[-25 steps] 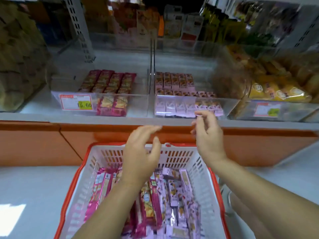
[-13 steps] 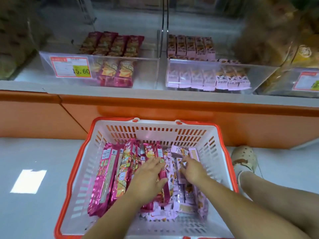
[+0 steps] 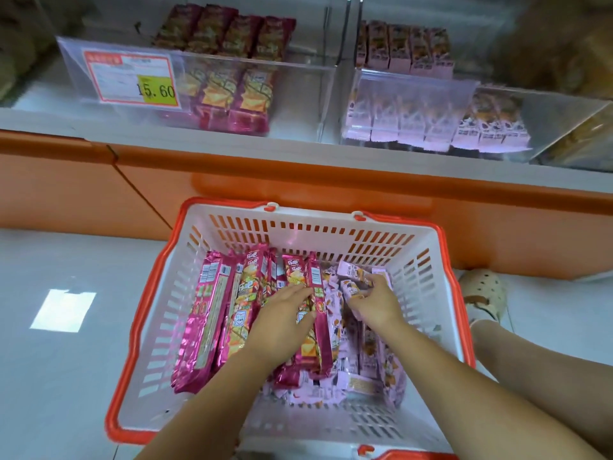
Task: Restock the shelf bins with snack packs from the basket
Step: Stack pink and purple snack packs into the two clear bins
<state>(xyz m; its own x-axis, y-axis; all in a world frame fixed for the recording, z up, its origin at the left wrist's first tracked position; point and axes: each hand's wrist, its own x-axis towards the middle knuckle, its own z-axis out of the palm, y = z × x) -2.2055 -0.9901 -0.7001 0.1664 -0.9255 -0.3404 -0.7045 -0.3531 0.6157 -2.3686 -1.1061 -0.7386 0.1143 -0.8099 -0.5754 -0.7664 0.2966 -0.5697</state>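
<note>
While the left hand (image 3: 282,322) is resting flat on pink packs (image 3: 232,313), the right hand (image 3: 374,302) is pinching lilac packs (image 3: 351,287) in the basket (image 3: 428,257) for restocking, I'd guess.

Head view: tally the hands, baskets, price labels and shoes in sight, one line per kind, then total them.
Hands: 2, the left hand flat on the magenta packs, the right hand gripping a lilac pack
Baskets: 1, the basket
Price labels: 1, the price label
Shoes: 1, the shoe
Total: 5
</note>
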